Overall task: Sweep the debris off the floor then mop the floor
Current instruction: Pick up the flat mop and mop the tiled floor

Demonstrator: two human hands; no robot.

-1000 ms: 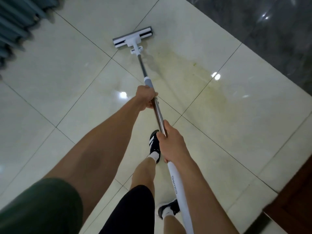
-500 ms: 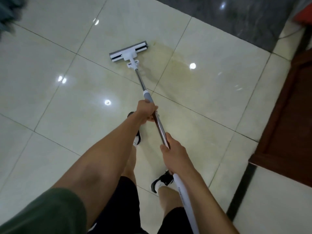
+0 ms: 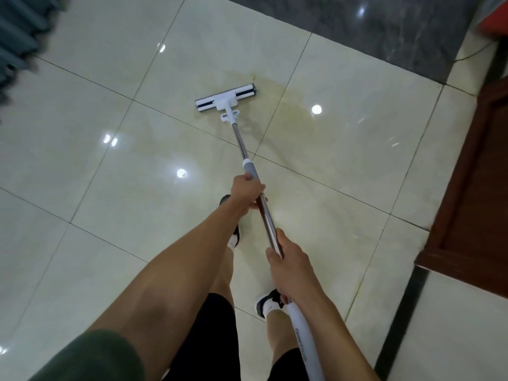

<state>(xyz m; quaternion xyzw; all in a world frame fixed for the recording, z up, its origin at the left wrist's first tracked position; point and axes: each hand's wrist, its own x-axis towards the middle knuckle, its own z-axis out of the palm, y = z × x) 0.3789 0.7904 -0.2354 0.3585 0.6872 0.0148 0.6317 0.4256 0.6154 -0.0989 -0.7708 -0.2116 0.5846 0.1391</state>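
Head view, looking down over a person's arms to a glossy cream tiled floor [image 3: 82, 188]. Both hands hold a long mop [image 3: 239, 138] that runs away from the body. The left hand [image 3: 246, 192] is further down the pole, fingers curled round it just below a grey collar, likely to steer and press. The right hand [image 3: 288, 259] grasps the pole nearer the body, where metal meets a white handle, probably to push and pull. The mop head [image 3: 226, 99] lies flat on the tiles well ahead of the feet, at the near edge of a yellowish smear [image 3: 288, 116] that spreads to its right, so mopping seems under way. No loose debris shows. Two shoes stand beneath the pole. A dark stone strip [image 3: 384, 28] borders the far side; dark red woodwork [image 3: 472, 188] stands at the right.
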